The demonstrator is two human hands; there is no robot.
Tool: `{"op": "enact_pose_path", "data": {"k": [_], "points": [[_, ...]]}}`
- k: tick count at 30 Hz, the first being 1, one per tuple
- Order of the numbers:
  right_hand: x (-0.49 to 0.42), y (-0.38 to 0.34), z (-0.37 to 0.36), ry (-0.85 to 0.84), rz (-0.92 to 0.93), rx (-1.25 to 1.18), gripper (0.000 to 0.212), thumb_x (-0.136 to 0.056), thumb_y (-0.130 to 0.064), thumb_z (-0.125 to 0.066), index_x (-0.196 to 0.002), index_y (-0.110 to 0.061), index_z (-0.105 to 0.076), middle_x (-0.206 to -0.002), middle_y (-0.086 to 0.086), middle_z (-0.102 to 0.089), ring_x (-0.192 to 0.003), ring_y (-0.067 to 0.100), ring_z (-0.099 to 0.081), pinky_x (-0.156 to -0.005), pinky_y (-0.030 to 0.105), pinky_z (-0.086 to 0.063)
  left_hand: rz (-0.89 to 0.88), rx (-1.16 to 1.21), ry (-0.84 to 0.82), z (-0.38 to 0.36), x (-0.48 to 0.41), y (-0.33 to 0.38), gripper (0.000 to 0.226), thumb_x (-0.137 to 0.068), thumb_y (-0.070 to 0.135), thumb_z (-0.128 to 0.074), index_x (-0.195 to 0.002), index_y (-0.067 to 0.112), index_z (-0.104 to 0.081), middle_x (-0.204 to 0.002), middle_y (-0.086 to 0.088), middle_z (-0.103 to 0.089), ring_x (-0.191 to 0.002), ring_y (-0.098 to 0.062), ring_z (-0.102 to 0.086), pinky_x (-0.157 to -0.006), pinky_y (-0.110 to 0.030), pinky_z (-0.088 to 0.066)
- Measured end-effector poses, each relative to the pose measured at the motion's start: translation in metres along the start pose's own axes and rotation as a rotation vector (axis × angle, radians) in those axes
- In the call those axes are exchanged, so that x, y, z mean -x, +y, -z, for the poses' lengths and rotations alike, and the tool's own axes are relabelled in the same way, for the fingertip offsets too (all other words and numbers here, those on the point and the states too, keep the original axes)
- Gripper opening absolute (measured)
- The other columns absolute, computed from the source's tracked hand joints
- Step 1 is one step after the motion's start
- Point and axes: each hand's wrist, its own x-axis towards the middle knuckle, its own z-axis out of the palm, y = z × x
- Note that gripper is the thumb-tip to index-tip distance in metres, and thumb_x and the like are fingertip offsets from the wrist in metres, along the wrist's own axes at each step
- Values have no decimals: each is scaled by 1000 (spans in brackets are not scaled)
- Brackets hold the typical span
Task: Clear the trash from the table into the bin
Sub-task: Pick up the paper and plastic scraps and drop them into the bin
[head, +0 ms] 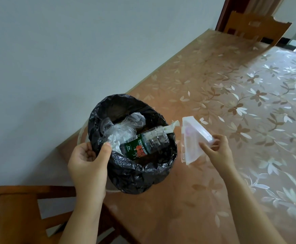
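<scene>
The step in hand is dropping one more piece of trash. The bin (135,176), lined in crumpled black plastic, stands on the counter (214,199) near its corner by the wall. The left grip (89,161) is clenched on the near-left rim, with the thumb over the liner's edge and the fingers curled beneath, which steadies the bin and keeps the mouth open.

The right grip (217,150) pinches a clear wrapper (193,141), a faintly pink plastic packet. It holds it by the right-hand edge, just beside the bin's right wall. The wrapper hangs outside the rim and is not yet over the opening. Whether its lower corner touches the counter cannot be told.

Already inside the bin are a plastic bottle (147,143) with a green label, lying on its side, some clear plastic bags (124,127) and a white tissue (114,141). A small paper scrap (174,125) sits at the right rim, and it is unclear whether it lies in the bin or on the counter.

The rest of the flowered counter in view looks bare of trash, so the task seems close to done. The next move probably calls for carrying the wrapper leftward over the rim and letting go above the bottle. The left grip should hold the liner firm meanwhile, because the bin is light and stands near the counter's edge. The paper scrap may then need a nudge inward.
</scene>
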Motion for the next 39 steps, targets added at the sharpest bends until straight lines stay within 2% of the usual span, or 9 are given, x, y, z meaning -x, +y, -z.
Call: {"op": "enact_pose_path", "data": {"k": [3, 7, 11, 14, 21, 27, 31, 35, 39], "points": [[21, -17, 6, 132, 35, -94, 49, -71, -40, -71, -110, -23, -46, -79, -10, -51, -77, 14, -54, -67, 29, -45, 4, 9, -20, 19, 7, 2, 21, -62, 34, -68, -77, 20, -61, -79, -5, -64, -72, -17, -61, -64, -32, -52], [48, -51, 6, 228, 115, -203, 45, -72, -44, -68, -108, -28, -48, -78, -10, -51, -77, 15, -53, -71, 34, -49, 2, -3, -19, 44, 15, -3, 11, -73, 21, -70, -75, 26, -61, -76, 1, -65, -66, -8, -63, -61, -29, -49], [78, -99, -4, 210, 275, -220, 44, -72, -45, -67, -110, -31, -51, -82, -13, -50, -70, -1, -49, -60, 10, -45, 29, 0, -27, 61, 21, -9, 12, -75, 19, -70, -76, 27, -61, -79, -2, -65, -74, -20, -64, -64, -33, -51], [99, -133, -14, 101, 369, -201, 40, -72, -42, -67, -108, -29, -54, -79, -14, -50, -65, -5, -46, -57, 9, -44, 45, 11, -31, 69, 23, -8, 11, -75, 20, -70, -77, 26, -62, -81, -5, -66, -76, -23, -65, -66, -37, -53], [131, -181, -39, -263, 541, 93, 52, -68, -51, -65, -114, -28, -53, -85, -21, -49, -67, -4, -46, -61, 12, -38, 13, 44, -66, 82, 34, 2, 7, -69, 28, -70, -71, 30, -64, -70, 2, -68, -66, -13, -66, -54, -25, -51], [141, -200, -58, -413, 648, 276, 55, -70, -47, -69, -117, -24, -52, -94, -8, -52, -74, 1, -45, -67, 19, -39, -20, 47, -63, 88, 41, 8, 12, -67, 29, -69, -75, 24, -62, -73, -1, -67, -67, -12, -65, -53, -20, -50], [150, -208, -75, -528, 728, 271, 55, -71, -41, -71, -118, -20, -52, -99, -9, -51, -74, -2, -45, -66, 11, -35, -20, 58, -75, 88, 47, 12, 15, -65, 33, -69, -75, 24, -63, -72, 1, -68, -65, -10, -65, -53, -19, -49], [155, -206, -81, -672, 732, 288, 45, -77, -29, -68, -118, -17, -54, -112, -2, -60, -87, 5, -53, -71, 8, -38, -23, 73, -92, 88, 52, 15, 15, -67, 28, -69, -78, 20, -63, -74, 0, -68, -66, -9, -65, -55, -19, -51], [162, -200, -63, -647, 676, 183, 37, -80, -21, -65, -116, -20, -56, -111, -3, -63, -93, 3, -57, -81, 13, -46, -15, 86, -90, 92, 55, 17, 10, -71, 20, -70, -78, 21, -62, -71, 3, -68, -65, -3, -64, -52, -16, -50]]}}
